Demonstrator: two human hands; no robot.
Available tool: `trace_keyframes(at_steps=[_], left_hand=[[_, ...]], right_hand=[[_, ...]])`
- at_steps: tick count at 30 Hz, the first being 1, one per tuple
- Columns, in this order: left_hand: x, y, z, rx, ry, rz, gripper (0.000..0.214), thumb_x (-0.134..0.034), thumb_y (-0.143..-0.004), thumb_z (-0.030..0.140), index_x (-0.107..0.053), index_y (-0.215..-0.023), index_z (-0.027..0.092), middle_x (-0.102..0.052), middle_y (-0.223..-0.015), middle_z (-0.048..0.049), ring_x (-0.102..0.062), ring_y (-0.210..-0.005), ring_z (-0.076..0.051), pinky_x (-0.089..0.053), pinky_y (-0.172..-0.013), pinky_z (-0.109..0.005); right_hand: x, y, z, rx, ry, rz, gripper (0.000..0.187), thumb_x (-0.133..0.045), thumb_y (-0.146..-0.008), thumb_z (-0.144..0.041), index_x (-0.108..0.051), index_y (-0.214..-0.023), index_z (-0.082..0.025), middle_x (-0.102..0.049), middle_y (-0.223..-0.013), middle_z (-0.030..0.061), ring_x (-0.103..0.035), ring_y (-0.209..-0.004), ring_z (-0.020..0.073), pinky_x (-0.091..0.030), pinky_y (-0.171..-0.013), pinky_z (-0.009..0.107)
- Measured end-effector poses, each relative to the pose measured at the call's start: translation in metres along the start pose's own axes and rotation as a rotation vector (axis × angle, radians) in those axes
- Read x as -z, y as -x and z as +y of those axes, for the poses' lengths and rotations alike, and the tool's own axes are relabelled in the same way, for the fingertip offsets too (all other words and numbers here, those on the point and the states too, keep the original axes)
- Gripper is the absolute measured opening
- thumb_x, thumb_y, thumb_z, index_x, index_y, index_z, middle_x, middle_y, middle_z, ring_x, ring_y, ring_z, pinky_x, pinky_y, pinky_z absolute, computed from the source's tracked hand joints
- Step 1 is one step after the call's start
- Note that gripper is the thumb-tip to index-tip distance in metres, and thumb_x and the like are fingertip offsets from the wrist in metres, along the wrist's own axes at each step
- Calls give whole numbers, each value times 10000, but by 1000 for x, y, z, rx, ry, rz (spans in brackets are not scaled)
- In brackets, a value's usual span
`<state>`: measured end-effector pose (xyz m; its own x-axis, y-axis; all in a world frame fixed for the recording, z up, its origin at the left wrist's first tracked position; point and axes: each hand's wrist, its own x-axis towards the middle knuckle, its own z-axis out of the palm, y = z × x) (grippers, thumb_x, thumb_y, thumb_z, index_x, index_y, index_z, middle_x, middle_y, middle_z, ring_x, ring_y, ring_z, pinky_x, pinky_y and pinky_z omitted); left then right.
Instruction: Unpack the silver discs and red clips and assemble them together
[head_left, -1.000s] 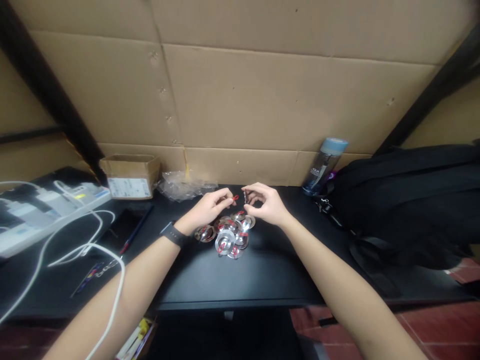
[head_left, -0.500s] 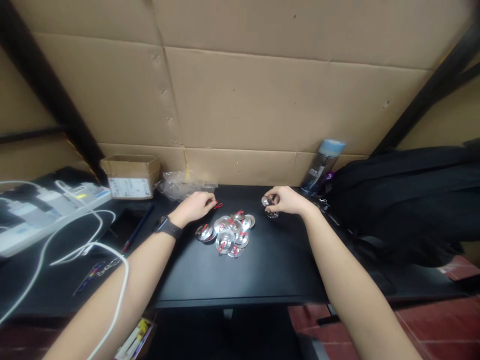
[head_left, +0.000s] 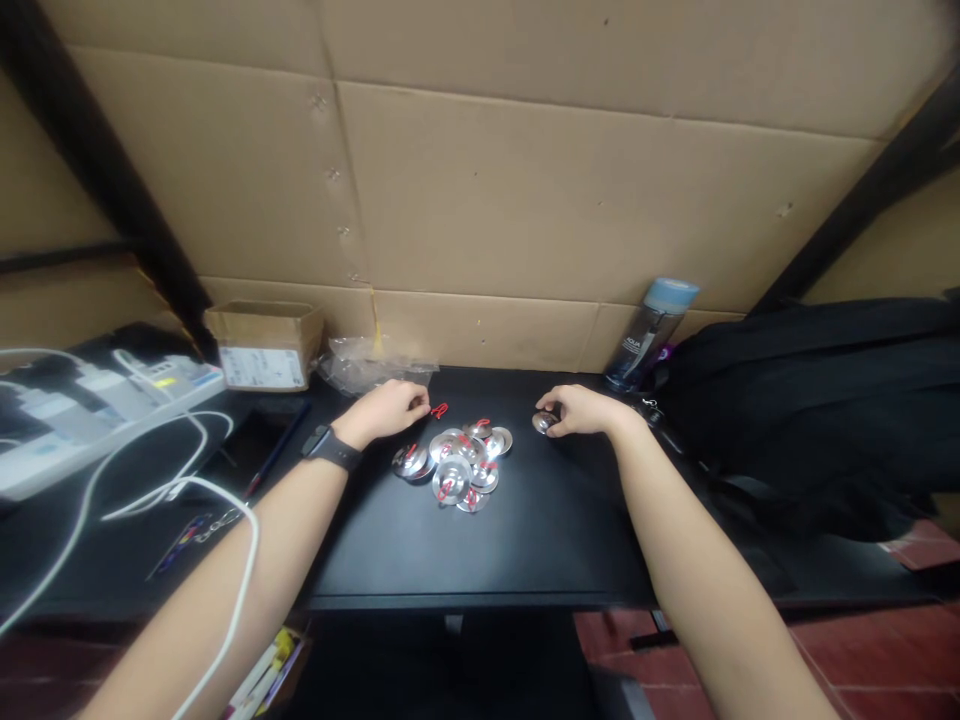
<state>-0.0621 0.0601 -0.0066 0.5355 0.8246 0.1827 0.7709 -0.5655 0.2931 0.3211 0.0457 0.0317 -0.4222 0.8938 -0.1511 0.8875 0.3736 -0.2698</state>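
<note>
A pile of several small silver metal discs with red loops [head_left: 457, 463] lies on the black table [head_left: 525, 540]. My left hand [head_left: 386, 410], a black watch on its wrist, rests on the table left of the pile with its fingers pinched on a small red loop [head_left: 439, 410]. To the right of the pile, my right hand [head_left: 581, 410] lies low on the table, its fingers closed on a single silver disc [head_left: 544, 422] that touches the tabletop.
A small cardboard box [head_left: 262, 345] and crumpled clear plastic [head_left: 371, 365] sit at the back left. White power strips and cables [head_left: 97, 400] lie on the left. A water bottle [head_left: 649, 330] and a black bag [head_left: 817, 400] stand at the right. Cardboard covers the wall behind.
My hands have drawn apart from above the pile. The right one carried a silver disc rightward and lowered it to the table; the left one moved left with the red loop.
</note>
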Motion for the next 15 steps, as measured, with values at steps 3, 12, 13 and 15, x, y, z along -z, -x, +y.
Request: trace_keyframes(at_steps=[3,12,13,15], left_hand=[[0,1,0,-1,7,11,220,-548,-904,375,-712,-854,236,-755,-832,-36,-678,-748,-198,-444,-708,-287],[2,2,3,-8,36,69,195,-562,-888,338,-721,-835,240,-750,-799,-49,-670,-723,-202,-438,-686,-286],[2,2,4,-5,36,76,196,-561,-888,334,-723,-834,238,-749,-799,-52,-668,-721,-201,-438,-684,-284],[3,2,5,1,37,85,195,-560,-889,328,-722,-832,236,-749,-806,-55,-666,-717,-199,-436,-683,-282]], right_hand=[[2,2,-4,28,5,67,616,-822,-671,-330,-710,-1257,-177,-726,-1152,100,-687,-883,226,-525,-766,302],[-28,-10,-62,511,-156,209,402,-684,-898,-272,-667,-1297,-230,-677,-1299,109,-630,-1195,263,-488,-1037,445],[-35,-13,-68,532,-158,205,409,-652,-927,-267,-643,-1334,-235,-660,-1343,115,-604,-1246,270,-461,-1073,470],[-46,-17,-75,528,-144,176,433,-617,-959,-280,-598,-1391,-253,-630,-1404,116,-559,-1308,291,-428,-1100,511]])
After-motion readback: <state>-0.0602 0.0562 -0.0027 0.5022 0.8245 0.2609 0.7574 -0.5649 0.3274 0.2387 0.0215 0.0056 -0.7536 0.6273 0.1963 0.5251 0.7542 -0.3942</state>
